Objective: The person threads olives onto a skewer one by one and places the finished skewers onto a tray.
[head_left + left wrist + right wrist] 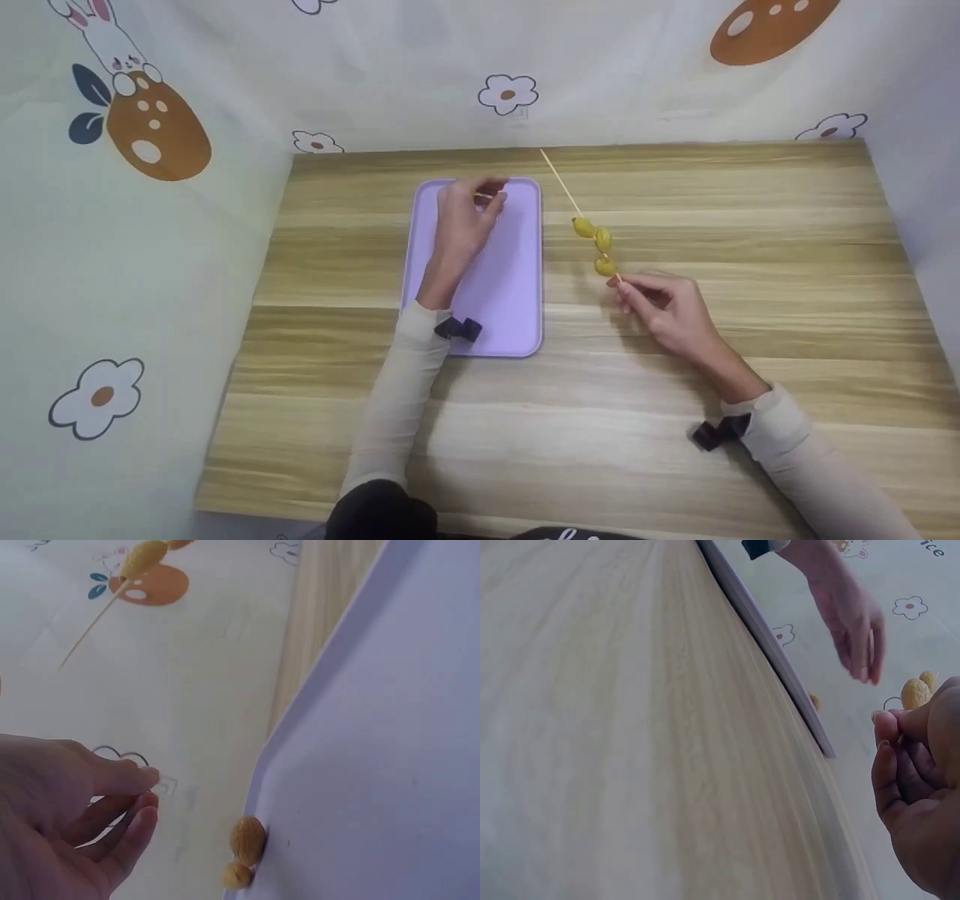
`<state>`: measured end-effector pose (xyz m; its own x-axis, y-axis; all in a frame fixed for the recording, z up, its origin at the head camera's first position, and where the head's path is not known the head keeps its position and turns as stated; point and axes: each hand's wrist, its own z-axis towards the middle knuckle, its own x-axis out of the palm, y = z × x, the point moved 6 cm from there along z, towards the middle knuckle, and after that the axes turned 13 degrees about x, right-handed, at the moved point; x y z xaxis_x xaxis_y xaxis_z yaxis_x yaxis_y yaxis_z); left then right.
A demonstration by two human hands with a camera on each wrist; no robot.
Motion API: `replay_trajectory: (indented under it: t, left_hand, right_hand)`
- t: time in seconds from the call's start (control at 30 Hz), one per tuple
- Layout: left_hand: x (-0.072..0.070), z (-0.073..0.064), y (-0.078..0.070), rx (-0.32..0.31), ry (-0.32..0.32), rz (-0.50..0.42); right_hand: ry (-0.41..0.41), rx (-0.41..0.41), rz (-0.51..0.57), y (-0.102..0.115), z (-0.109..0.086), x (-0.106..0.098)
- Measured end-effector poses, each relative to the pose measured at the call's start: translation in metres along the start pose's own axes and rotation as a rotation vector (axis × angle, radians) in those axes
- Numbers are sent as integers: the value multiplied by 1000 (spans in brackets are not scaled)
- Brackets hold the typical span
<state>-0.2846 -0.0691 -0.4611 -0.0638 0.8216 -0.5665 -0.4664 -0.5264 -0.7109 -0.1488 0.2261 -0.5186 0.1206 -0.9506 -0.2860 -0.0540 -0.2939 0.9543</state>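
Observation:
My right hand point(667, 311) pinches the lower end of a thin wooden skewer point(561, 182) between thumb and fingers, right of the lilac tray point(527, 300). Three small yellow, wrinkled fruit-like pieces point(603, 240) are threaded near the held end; their exact kind is unclear. The skewer's bare pointed end slants up and away. Over the far part of the tray hovers my left hand point(465, 225), fingers loosely bent, thumb near the fingertips, with nothing visible between them. Two brownish-yellow pieces point(247, 840) lie at the tray's edge in the left wrist view; the left hand hides them from the head view.
A wood-grain table point(675, 480) carries the tray. Behind it and at the left hangs a pale cloth point(405, 82) printed with flowers and a rabbit, meeting the table's far edge. Each wrist wears a small black device point(459, 328).

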Motion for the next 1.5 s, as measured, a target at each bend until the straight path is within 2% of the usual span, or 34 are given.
replay_trajectory:
  t: [0.1,0.17,0.33,0.47,0.7,0.9,1.0,1.1,1.37,1.5]
  left_hand:
    - [8,3,14,-49,86,86]
    - [13,4,19,-53,143,139]
    - [24,3,29,-49,217,188]
    - [26,3,35,-57,226,214]
    - [27,5,36,-22,226,260]
    - [26,5,30,-10,216,216]
    - [22,8,24,6,184,127]
    - [17,10,19,-14,151,-30]
    - [4,5,14,-137,60,-531]
    - [3,2,16,-206,0,-718]
  right_hand:
    - [17,3,-7,-1,1,0]
    - [27,11,0,-2,1,0]
    - [37,33,53,-4,2,0]
    - [34,31,76,-5,3,-1]
    - [31,43,85,-6,4,-2]
    - [33,49,86,-7,3,-2]
    - [34,43,94,-8,4,-1]
    - [38,36,97,-8,3,0]
    - [58,29,76,-8,2,2]
    - [84,47,59,-10,0,4]
